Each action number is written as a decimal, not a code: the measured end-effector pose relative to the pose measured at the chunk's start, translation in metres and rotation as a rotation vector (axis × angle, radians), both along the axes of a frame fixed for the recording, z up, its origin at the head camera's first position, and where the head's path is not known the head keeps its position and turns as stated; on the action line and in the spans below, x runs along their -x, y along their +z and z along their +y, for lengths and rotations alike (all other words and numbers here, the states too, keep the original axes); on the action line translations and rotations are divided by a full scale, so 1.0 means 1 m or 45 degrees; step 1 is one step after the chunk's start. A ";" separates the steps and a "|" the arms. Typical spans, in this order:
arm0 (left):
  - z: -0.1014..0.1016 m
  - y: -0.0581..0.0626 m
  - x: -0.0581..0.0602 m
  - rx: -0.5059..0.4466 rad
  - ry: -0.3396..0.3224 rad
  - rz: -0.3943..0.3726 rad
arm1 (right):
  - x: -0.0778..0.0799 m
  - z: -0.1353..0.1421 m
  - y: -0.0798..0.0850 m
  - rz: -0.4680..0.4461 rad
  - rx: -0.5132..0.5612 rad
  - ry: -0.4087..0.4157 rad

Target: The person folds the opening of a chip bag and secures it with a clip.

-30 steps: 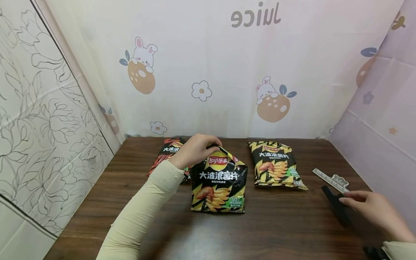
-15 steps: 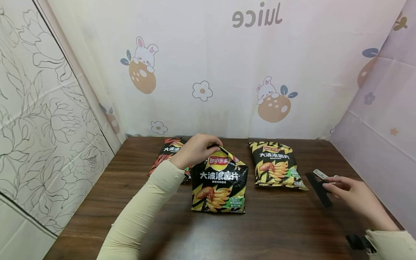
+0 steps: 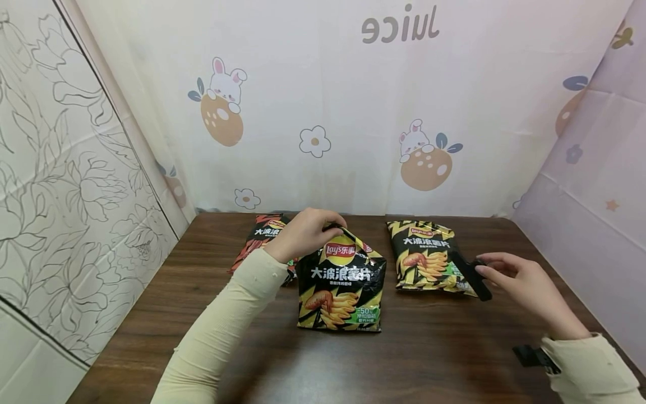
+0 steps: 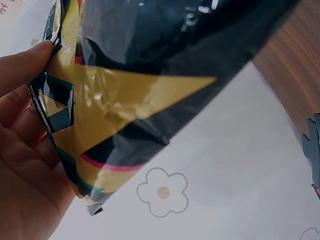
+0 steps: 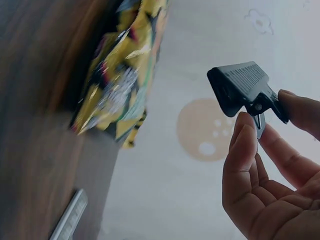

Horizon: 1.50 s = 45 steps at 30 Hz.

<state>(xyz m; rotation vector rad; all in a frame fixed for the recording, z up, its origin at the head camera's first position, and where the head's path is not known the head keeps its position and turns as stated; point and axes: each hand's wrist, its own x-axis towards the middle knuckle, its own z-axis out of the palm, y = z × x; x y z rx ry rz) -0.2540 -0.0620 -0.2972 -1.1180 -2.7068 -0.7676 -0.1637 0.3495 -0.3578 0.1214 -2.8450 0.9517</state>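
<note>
In the head view my left hand (image 3: 310, 233) pinches the folded top of a black and yellow chip bag (image 3: 339, 300) that stands upright on the table. The left wrist view shows the thumb and fingers on the folded edge of this bag (image 4: 145, 115). My right hand (image 3: 525, 289) holds a black bag clip (image 3: 473, 276) in front of a second yellow and black chip bag (image 3: 424, 258). Close up, the thumb and fingers pinch the levers of the clip (image 5: 240, 87); whether its jaws are parted is hard to tell.
A red and black chip bag (image 3: 257, 238) lies at the back left, partly behind my left forearm. The right wrist view has a pale, ruler-like strip (image 5: 70, 215) on the table. A printed curtain (image 3: 313, 84) hangs behind the brown table (image 3: 404, 359).
My right hand has carried the black clip leftward and up, from beside the pale strip to the front of the right chip bag. The left hand keeps its hold on the middle bag.
</note>
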 end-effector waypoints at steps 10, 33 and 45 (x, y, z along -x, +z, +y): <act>0.000 0.001 0.000 -0.001 0.005 -0.004 | 0.014 -0.029 0.024 0.055 -0.047 0.017; 0.001 0.001 0.002 -0.038 -0.002 -0.008 | 0.044 -0.109 0.070 0.052 0.001 0.265; -0.002 0.002 0.000 -0.061 0.009 -0.011 | 0.054 -0.145 0.067 0.110 0.019 0.368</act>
